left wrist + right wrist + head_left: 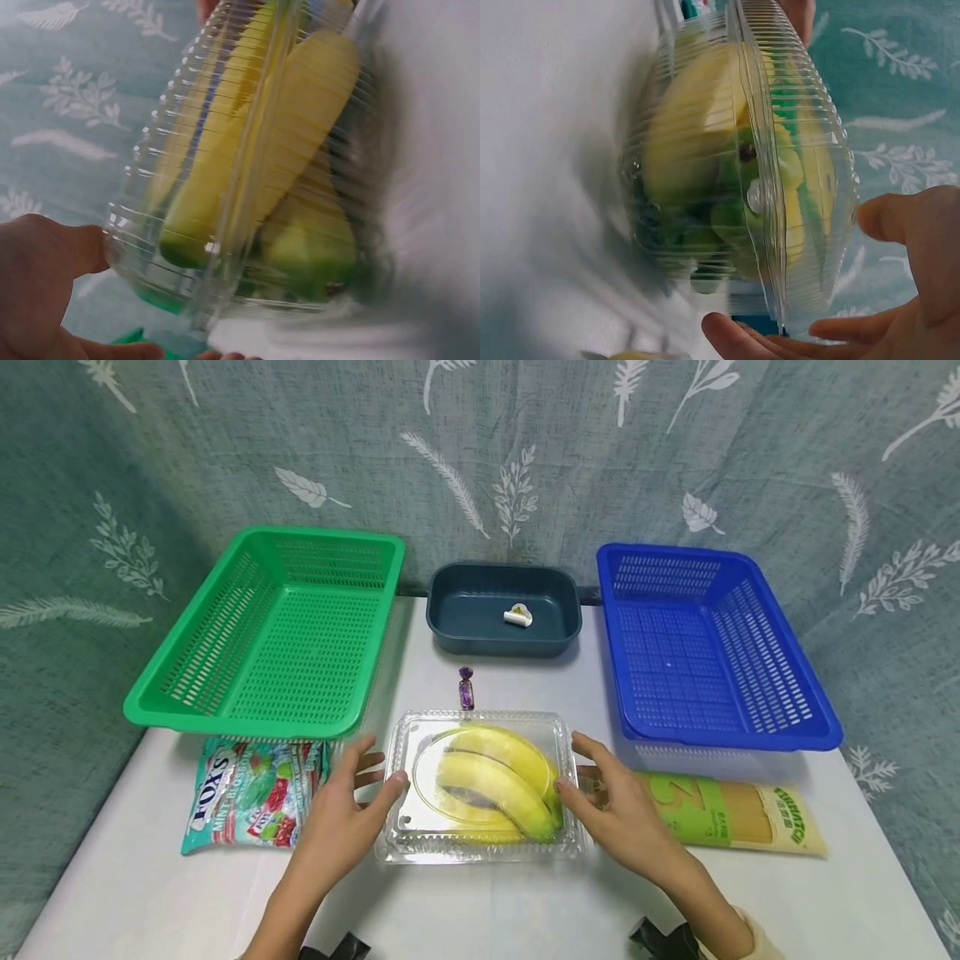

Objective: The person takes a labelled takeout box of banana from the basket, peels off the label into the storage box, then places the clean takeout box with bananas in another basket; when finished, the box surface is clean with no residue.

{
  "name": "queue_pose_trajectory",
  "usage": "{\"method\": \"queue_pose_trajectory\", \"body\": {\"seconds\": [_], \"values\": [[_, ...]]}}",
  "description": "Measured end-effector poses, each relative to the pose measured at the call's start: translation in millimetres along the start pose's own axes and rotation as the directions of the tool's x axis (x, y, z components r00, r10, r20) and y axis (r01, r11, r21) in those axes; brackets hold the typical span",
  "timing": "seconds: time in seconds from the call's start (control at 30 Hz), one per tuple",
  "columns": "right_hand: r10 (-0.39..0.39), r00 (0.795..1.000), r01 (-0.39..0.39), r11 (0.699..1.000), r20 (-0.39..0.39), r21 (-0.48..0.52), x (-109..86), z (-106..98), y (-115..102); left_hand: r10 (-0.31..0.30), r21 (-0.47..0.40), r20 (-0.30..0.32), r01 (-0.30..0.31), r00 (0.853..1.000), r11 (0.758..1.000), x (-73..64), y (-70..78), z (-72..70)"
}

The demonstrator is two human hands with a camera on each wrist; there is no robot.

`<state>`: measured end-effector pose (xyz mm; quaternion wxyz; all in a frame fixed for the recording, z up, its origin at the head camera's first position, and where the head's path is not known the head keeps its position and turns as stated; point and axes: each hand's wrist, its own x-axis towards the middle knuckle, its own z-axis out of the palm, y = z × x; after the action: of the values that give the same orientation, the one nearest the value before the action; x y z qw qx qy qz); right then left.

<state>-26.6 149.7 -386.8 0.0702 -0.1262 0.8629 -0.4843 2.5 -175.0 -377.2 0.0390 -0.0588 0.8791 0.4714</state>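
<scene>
A clear plastic clamshell box point(487, 852) with bananas point(491, 777) inside sits at the middle of the white table, its lid closed. My left hand point(348, 814) is at the box's left side, thumb tip right at the lid's edge and fingers spread beside the wall. On the opposite side, my right hand point(626, 814) mirrors it, with the thumb at the lid's right edge. In the right wrist view, the fingers point(742, 341) are extended near the rim. The left wrist view has the left thumb point(86, 251) at the box corner.
Behind stand a green basket point(247, 724), a dark blue tray point(502, 646) holding a small white item point(517, 616), and a blue basket point(731, 741). A purple wrapped candy point(467, 689) lies behind the box. A Fox's candy bag point(247, 793) lies left, a noodle pack point(742, 814) right.
</scene>
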Motion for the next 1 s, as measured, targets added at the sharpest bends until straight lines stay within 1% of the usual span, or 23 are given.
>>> {"method": "queue_pose_trajectory", "body": {"seconds": [0.07,0.17,0.27,0.33,0.53,0.6,0.77,0.87,1.0], "values": [[0.015,1.000,-0.015,1.000,-0.007,-0.014,0.0,2,0,-0.041,-0.008,0.023,0.042,0.999,0.999,1.0,-2.4,0.9],[0.059,0.998,-0.059,0.998,0.000,-0.026,-0.3,5,-2,-0.079,-0.036,0.055,0.081,0.995,0.996,2.0,-5.0,1.6],[0.108,0.994,-0.107,0.994,0.022,-0.035,-0.3,6,-5,-0.098,-0.074,0.074,0.103,0.992,0.992,2.7,-6.0,2.3],[0.124,0.992,-0.123,0.992,0.025,-0.037,-0.5,7,-6,-0.106,-0.095,0.075,0.113,0.992,0.989,3.0,-6.8,3.1],[0.093,0.996,-0.093,0.996,-0.010,-0.008,-1.4,11,-3,-0.123,-0.178,0.083,0.136,0.989,0.975,3.4,-10.4,6.2],[0.083,0.996,-0.083,0.996,-0.014,0.011,-1.0,11,-3,-0.132,-0.221,0.093,0.150,0.987,0.964,3.6,-10.9,7.0],[0.062,0.998,-0.060,0.997,-0.026,0.045,0.1,8,-8,-0.153,-0.325,0.124,0.186,0.980,0.927,2.4,-11.1,7.8],[0.065,0.997,-0.063,0.997,-0.036,0.052,-2.4,6,-10,-0.156,-0.349,0.133,0.193,0.979,0.917,1.0,-10.0,7.3],[0.046,0.998,-0.041,0.994,-0.046,0.101,-7.2,4,-14,-0.145,-0.369,0.141,0.188,0.979,0.910,-1.0,-7.5,6.0]]}}
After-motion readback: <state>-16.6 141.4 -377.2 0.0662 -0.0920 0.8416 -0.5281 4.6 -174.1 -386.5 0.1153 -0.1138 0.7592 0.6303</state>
